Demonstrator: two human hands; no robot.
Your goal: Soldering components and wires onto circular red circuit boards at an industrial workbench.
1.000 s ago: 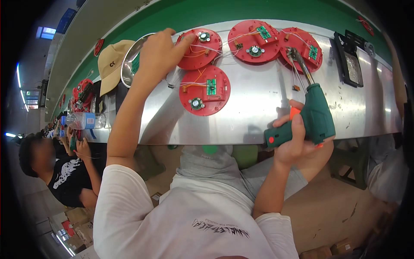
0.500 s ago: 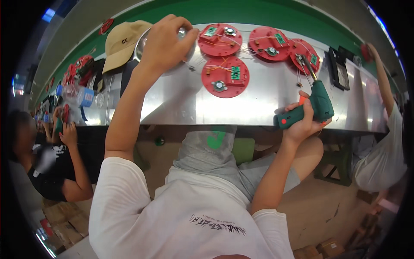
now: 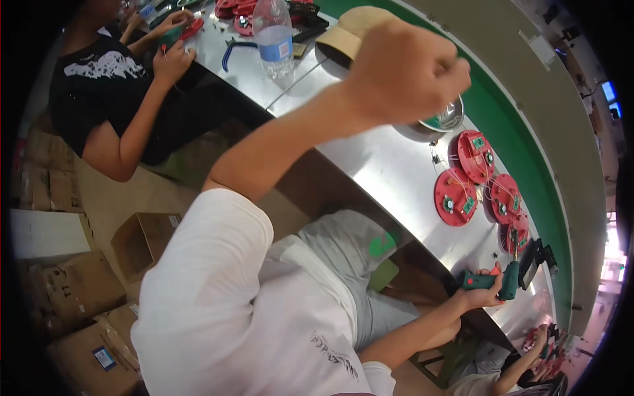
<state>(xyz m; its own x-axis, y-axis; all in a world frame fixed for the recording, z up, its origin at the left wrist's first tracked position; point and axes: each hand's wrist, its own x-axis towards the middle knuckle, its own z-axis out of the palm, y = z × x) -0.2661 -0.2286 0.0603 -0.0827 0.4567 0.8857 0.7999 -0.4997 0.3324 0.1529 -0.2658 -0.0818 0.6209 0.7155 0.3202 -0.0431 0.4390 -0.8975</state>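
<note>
My left hand (image 3: 403, 76) is raised over the bench, slightly blurred. Its fingers are curled together, and whatever they hold, if anything, is too small or hidden to name. Beyond it, partly covered, are a metal bowl (image 3: 449, 117) and a tan cap (image 3: 353, 32). My right hand (image 3: 485, 295) grips a green cordless screwdriver (image 3: 508, 282), its bit end over a red round plate (image 3: 519, 232) at the right. Three more red round plates with circuit boards and wires lie close by, one of them a nearer plate (image 3: 456, 196).
To the left on the metal bench (image 3: 389, 175) are a plastic water bottle (image 3: 274, 43) and blue-handled pliers (image 3: 231, 54). A co-worker in black (image 3: 112, 92) sits at the left; another person works at the lower right. Cardboard boxes (image 3: 76, 287) stand on the floor.
The view has swung left, so the bench now runs diagonally. My left hand has come away from the bowl, fingers now drawn together. The right hand still holds the screwdriver by the red plate.
</note>
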